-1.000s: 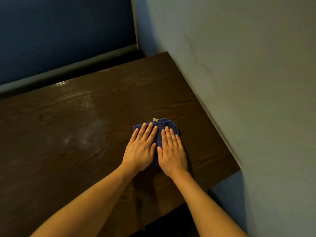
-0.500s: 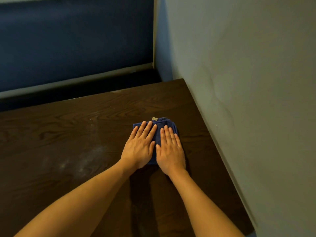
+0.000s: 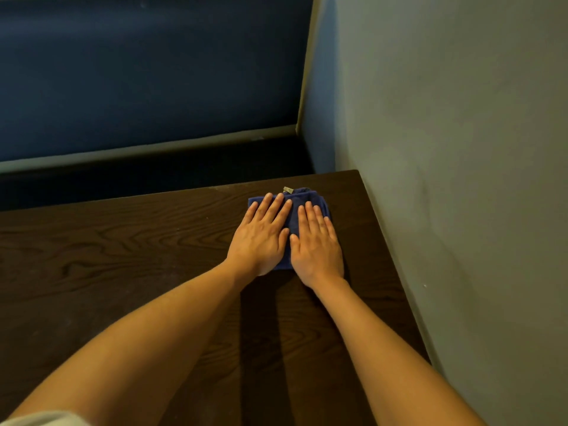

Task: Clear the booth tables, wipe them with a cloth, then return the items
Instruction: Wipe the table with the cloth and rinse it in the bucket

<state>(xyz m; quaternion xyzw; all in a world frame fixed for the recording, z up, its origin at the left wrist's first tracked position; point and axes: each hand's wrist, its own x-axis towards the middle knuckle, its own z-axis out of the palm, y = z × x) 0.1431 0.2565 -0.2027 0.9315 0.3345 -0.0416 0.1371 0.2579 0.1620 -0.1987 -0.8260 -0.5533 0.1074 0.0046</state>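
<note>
In the upper left of the frame a dark blue seat back [image 3: 147, 75] runs behind the table [image 3: 107, 247], whose dark wood top fills the lower left and center and shows nothing on it but the cloth, so clearing looks done for this table as far as the view shows. Wiping appears to be the step in hand: left of center-right, the left hand [image 3: 261, 238] lies flat, fingers straight and slightly spread, palm pressing down on the blue cloth [image 3: 310, 196]. Just right of it, thumbs nearly touching, the right hand [image 3: 316, 247] lies the same way, flat and pressing the cloth. The cloth is folded, sits near the table's far right corner, a small tag sticking out at its far edge. Left to do, by my read: finish wiping, any other tables, return the items, none of which are in view. No containers visible. Right side of frame is a plain grey wall [image 3: 461, 149] along the table's edge.
</note>
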